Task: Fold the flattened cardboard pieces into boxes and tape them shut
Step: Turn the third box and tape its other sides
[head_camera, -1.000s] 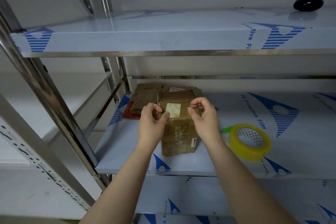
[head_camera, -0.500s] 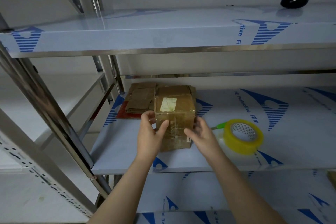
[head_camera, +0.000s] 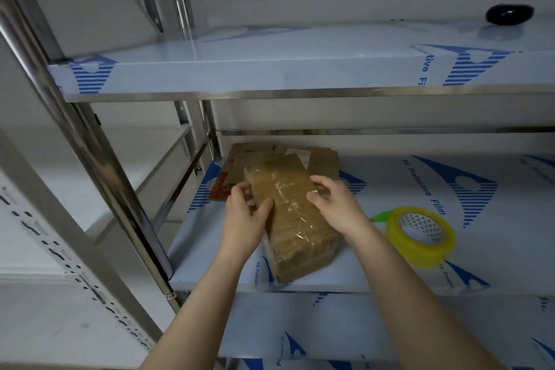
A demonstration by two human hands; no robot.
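A brown cardboard box (head_camera: 295,219), wrapped in glossy clear tape, sits tilted on the middle shelf (head_camera: 375,279) with a long taped face turned up toward me. My left hand (head_camera: 244,219) grips its left edge, thumb laid on the top face. My right hand (head_camera: 336,204) holds the right edge, fingers curled around it. Behind the box lies a pile of flattened cardboard pieces (head_camera: 321,159) at the back left of the shelf. A roll of yellow tape (head_camera: 420,234) rests flat to the right of my right hand.
A steel upright (head_camera: 99,165) runs diagonally at the left. The upper shelf (head_camera: 270,72) overhangs the work area and carries a black round object (head_camera: 509,13) at far right. A green item (head_camera: 381,215) peeks out beside the tape. Another shelf (head_camera: 330,327) lies below.
The box has been tipped over toward me, so a long taped face is up instead of the labelled top. Both hands moved from its upper corners to its side edges.
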